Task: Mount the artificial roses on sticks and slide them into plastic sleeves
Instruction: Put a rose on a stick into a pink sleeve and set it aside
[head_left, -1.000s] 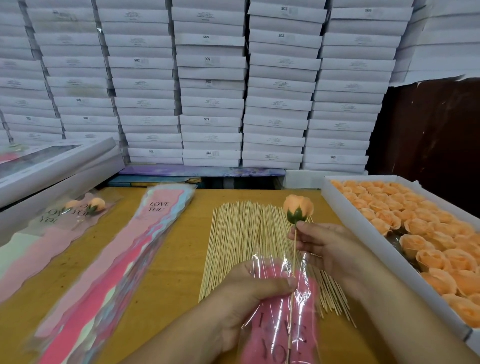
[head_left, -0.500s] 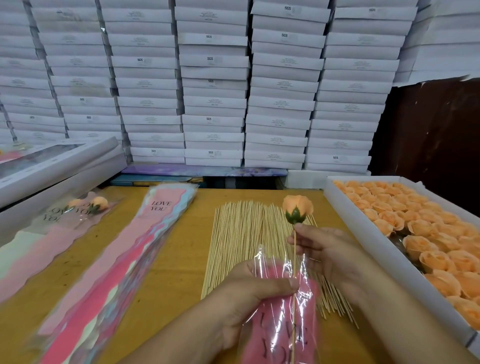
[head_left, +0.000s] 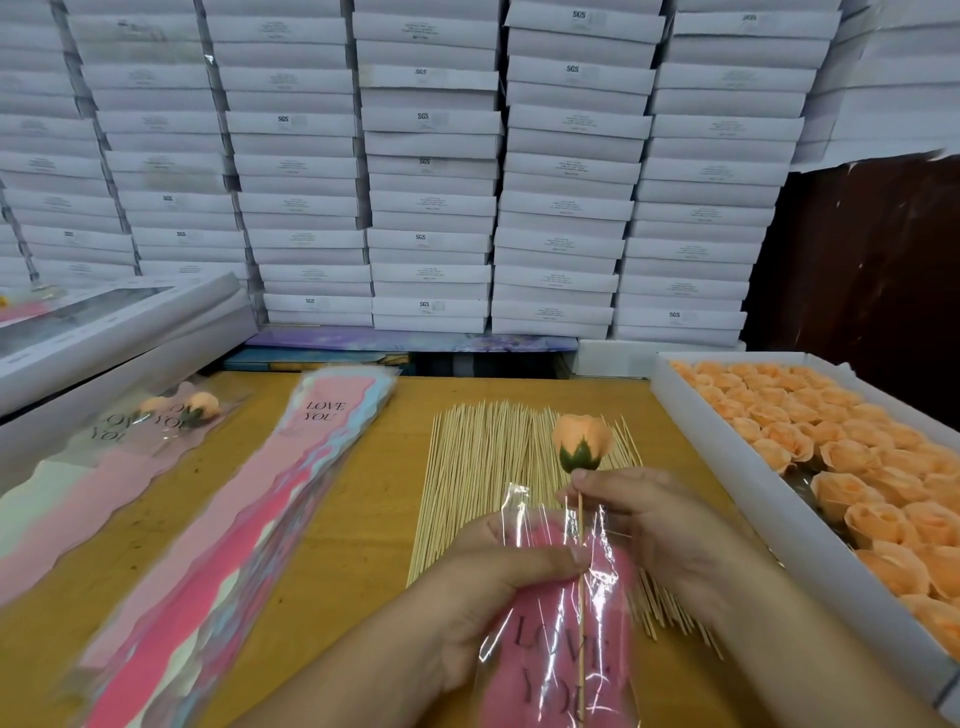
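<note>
Rose (head_left: 582, 441): peach bud, green calyx, mounted on thin stick (head_left: 581, 597), held upright above near edge of bench (head_left: 363, 519). Right hand (head_left: 639, 514) fingers pinching stick just below calyx. Stick's lower part inside clear sleeve (head_left: 566, 623) with pink panel, "LOVE YOU" print. Left hand (head_left: 493, 597) thumb and fingers pinching sleeve mouth. Loose sticks (head_left: 483, 467) spread beneath. Sleeve stack (head_left: 249, 519) toward left. Tray (head_left: 727, 467) of peach roses along right edge. Finished roses (head_left: 192, 408) at far left corner.
</note>
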